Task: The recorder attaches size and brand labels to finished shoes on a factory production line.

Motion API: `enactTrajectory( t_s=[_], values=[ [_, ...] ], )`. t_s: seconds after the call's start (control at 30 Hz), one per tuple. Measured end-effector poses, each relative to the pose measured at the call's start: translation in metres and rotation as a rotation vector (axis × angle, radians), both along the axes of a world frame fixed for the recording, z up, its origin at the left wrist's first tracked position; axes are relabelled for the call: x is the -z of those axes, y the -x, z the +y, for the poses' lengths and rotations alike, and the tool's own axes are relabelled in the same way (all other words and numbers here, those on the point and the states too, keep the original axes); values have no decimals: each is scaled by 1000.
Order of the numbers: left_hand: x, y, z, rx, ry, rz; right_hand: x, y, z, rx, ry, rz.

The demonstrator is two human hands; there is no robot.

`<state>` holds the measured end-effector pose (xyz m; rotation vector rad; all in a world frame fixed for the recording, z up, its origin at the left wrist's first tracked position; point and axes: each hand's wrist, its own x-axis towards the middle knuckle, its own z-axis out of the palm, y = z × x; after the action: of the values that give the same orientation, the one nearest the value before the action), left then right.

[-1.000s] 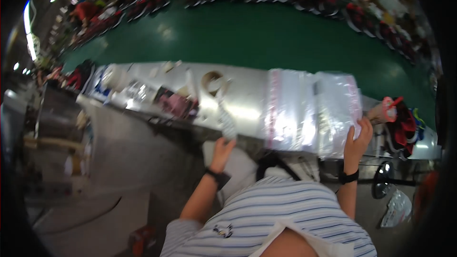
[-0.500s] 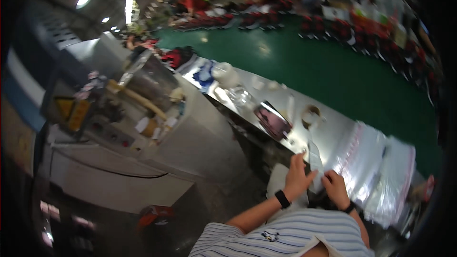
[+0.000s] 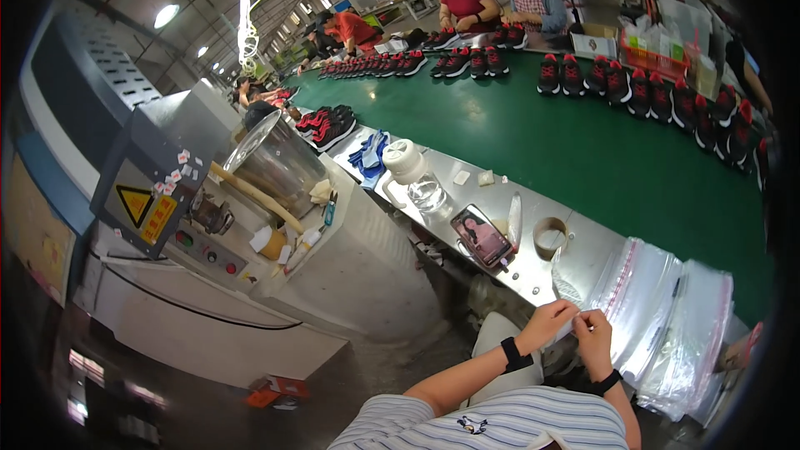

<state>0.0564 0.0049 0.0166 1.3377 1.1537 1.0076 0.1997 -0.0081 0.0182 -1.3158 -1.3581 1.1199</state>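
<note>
My left hand and my right hand meet at the near edge of the metal bench, fingers pinched, fingertips almost touching. A pale, translucent strip with fine markings runs over the bench down to my left fingertips. Whatever my right fingers grip is too small to make out. Beside my right hand lie stacks of clear plastic bags with a pinkish edge. Beyond the strip stand a brown tape roll and a phone with a lit screen.
Left of the phone are a clear jug with a white lid and blue cloth. A grey machine with a warning sign stands at the left. Black-and-red shoes line the green conveyor belt; several people work along its far side.
My left hand has turned inward, its raised index finger now folded down, and has moved right to meet the right hand. The view has steadied and sharpened.
</note>
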Motion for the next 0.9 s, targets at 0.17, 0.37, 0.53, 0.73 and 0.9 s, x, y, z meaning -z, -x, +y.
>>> enactTrajectory(
  t_s=[0.17, 0.37, 0.53, 0.73, 0.9],
  values=[
    [14, -7, -2, -58, 61, -94, -18, -7, -3, 6, -151, -224],
    [-4, -9, 4, -297, 67, -223, -25, -37, -27, 5, -128, -389],
    [-27, -23, -9, 277, -661, 402, -21, -71, -10, 177, -216, -478],
    [3, -38, -18, 527, -674, 882, 12, -70, 5, 285, -240, -982],
    [-5, -40, -21, 495, -641, 894, 20, -90, 0, 303, -149, -1115]
  ],
)
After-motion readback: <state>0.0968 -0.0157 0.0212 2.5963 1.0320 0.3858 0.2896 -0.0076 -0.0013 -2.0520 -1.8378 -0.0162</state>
